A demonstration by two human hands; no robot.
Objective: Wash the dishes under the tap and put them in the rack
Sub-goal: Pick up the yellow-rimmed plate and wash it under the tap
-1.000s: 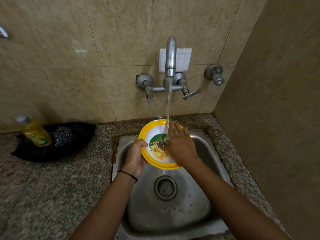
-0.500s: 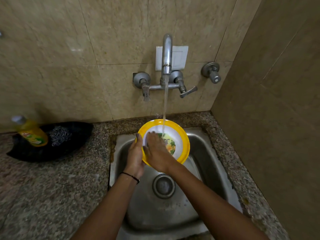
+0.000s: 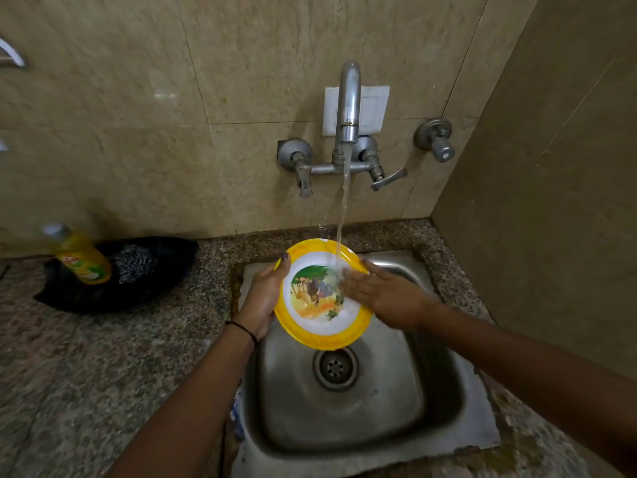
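The plate (image 3: 315, 298) is mid-rinse. It is held tilted above the back half of the sink (image 3: 344, 426), its pictured face up, with the stream from the tap (image 3: 349, 98) landing on its upper right part. No rack is in view and no other dishes show, so the racking is still to come; how many dishes remain I cannot tell.

The left hand (image 3: 263, 294) supplies the grip: its fingers curl round the plate's left rim, with one fingertip hooked over the top edge. The right hand (image 3: 386, 294) clasps nothing. Its fingers lie straight and spread flat on the plate's right side, in the water, and look blurred.

Left of the sink, on the surface (image 3: 103, 357), a bottle (image 3: 82, 258) and a scrubber (image 3: 132, 263) sit on a black cloth (image 3: 165, 270).
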